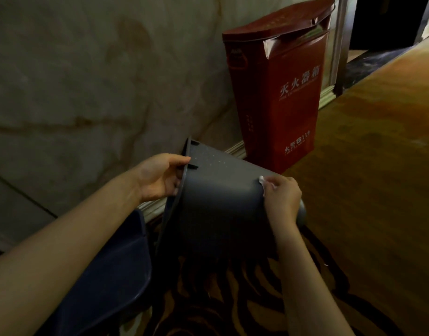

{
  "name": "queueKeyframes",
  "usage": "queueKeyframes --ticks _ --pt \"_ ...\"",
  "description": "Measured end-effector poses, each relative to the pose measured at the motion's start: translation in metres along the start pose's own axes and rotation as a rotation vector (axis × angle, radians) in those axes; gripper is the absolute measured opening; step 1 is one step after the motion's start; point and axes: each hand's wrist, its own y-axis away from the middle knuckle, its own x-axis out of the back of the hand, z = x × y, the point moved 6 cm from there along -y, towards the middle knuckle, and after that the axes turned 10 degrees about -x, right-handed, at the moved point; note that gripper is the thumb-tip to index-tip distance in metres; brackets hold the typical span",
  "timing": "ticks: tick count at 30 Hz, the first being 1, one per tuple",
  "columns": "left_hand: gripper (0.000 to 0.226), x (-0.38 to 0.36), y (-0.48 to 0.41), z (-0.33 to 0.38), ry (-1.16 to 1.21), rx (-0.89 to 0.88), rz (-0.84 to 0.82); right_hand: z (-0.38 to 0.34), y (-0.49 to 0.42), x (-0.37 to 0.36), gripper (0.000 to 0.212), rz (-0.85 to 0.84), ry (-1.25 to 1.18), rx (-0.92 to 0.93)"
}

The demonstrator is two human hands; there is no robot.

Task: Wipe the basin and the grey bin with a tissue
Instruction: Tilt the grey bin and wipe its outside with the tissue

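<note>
The grey bin is tipped on its side above the patterned carpet, its open mouth facing left. My left hand grips the bin's rim, fingers curled inside the edge. My right hand presses a small white tissue against the bin's outer wall near its base. Small pale specks dot the wall near the rim. A dark blue basin lies under my left forearm at the lower left, only partly in view.
A red fire extinguisher box stands against the marble wall just beyond the bin. A skirting board runs along the wall's foot. Patterned carpet stretches right toward a dark doorway.
</note>
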Motion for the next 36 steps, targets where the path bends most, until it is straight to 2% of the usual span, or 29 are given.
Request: queueKeyframes --ticks 4,8,12,19,23,31,36 --pt "0.038 0.011 -0.007 0.008 0.016 0.025 0.048 0.003 0.015 0.001 0.013 -0.035 -0.017 0.065" --pt "0.031 0.011 -0.018 0.016 -0.092 0.014 0.157 0.006 0.027 0.002 0.014 -0.012 0.01 0.116" --pt "0.026 0.004 -0.016 0.018 -0.121 0.03 0.159 0.004 0.037 0.005 0.012 0.01 -0.013 0.139" --pt "0.028 0.005 -0.011 0.011 -0.103 0.066 0.084 -0.049 0.09 -0.023 0.008 -0.232 -0.046 0.559" --pt "0.032 0.005 -0.009 0.008 -0.092 0.076 0.061 -0.071 0.108 -0.035 0.009 -0.331 -0.138 0.66" --pt "0.038 -0.003 -0.005 0.005 -0.049 0.082 0.004 -0.086 0.104 -0.042 0.011 -0.316 -0.178 0.623" --pt "0.032 -0.011 -0.003 0.007 -0.081 0.048 0.01 -0.077 0.076 -0.037 0.01 -0.189 -0.144 0.48"
